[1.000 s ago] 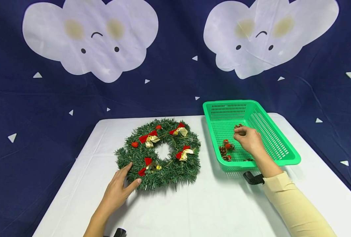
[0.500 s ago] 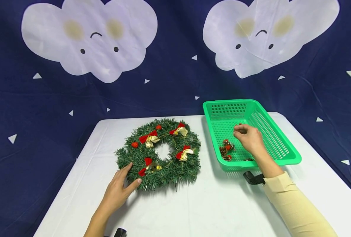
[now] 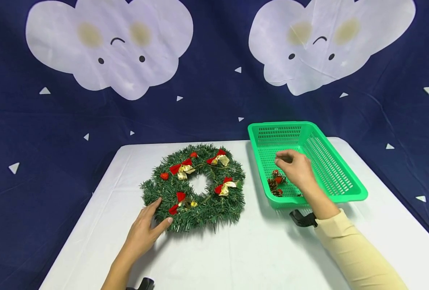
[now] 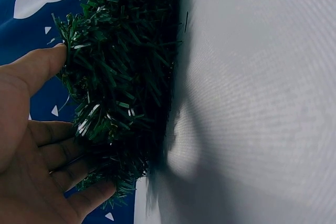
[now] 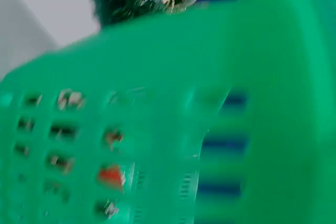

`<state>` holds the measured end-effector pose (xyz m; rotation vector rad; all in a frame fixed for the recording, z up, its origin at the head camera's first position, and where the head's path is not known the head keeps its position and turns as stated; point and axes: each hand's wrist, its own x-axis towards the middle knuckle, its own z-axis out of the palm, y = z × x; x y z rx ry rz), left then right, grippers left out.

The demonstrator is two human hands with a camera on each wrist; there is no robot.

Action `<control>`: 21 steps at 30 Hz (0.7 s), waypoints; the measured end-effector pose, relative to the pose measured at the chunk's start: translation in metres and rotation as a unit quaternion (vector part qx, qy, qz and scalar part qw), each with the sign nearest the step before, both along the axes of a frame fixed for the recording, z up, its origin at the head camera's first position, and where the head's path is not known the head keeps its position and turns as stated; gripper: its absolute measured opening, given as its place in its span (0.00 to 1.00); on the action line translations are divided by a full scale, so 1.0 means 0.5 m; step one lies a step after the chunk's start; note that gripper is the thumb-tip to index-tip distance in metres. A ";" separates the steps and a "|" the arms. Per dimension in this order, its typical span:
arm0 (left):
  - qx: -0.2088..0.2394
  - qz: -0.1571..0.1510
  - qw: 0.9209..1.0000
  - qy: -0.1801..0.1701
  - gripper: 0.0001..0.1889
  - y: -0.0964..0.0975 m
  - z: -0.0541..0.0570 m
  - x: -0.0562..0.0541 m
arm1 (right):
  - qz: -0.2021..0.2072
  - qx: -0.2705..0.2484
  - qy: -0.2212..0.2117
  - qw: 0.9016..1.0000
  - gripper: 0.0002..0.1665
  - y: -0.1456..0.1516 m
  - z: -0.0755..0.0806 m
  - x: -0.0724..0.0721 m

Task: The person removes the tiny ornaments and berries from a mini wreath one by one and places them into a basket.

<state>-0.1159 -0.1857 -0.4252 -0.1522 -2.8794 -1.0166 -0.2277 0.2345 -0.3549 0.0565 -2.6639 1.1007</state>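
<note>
A green artificial wreath [image 3: 207, 213], trimmed with red-and-gold bows and small red berries, lies on the white table. My left hand [image 3: 143, 229] rests against its near left edge with thumb and fingers spread; in the left wrist view the fingertips [image 4: 97, 195] touch the green needles. My right hand [image 3: 297, 169] is over the green basket [image 3: 345, 161], thumb and forefinger bent toward each other. Whatever may be between those fingertips is hidden. Pine cones [image 3: 272, 184] with red berries [image 3: 278, 180] lie in the basket's near left corner. The right wrist view is blurred by the basket wall [image 5: 157, 45].
The white tablecloth [image 3: 221, 257] extends in front of the wreath and basket. Behind the table hangs a dark blue cloth [image 3: 214, 100] with white clouds. A black wrist camera mount [image 3: 303, 219] sits beside the right wrist, close to the basket's near rim.
My right hand has shifted left and slightly up over the basket. The pine cone seen just beyond its fingertips is out of sight now. My left hand and the wreath stay put.
</note>
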 end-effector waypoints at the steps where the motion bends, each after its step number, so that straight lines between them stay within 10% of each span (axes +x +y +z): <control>1: 0.000 0.000 1.000 0.000 0.40 0.000 0.000 0.000 | 0.004 -0.005 0.002 1.000 0.18 -0.007 0.002 0.000; 21: 0.001 0.000 1.000 -0.005 0.41 0.000 0.002 0.000 | 0.048 -0.074 0.037 0.995 0.16 -0.113 0.024 -0.013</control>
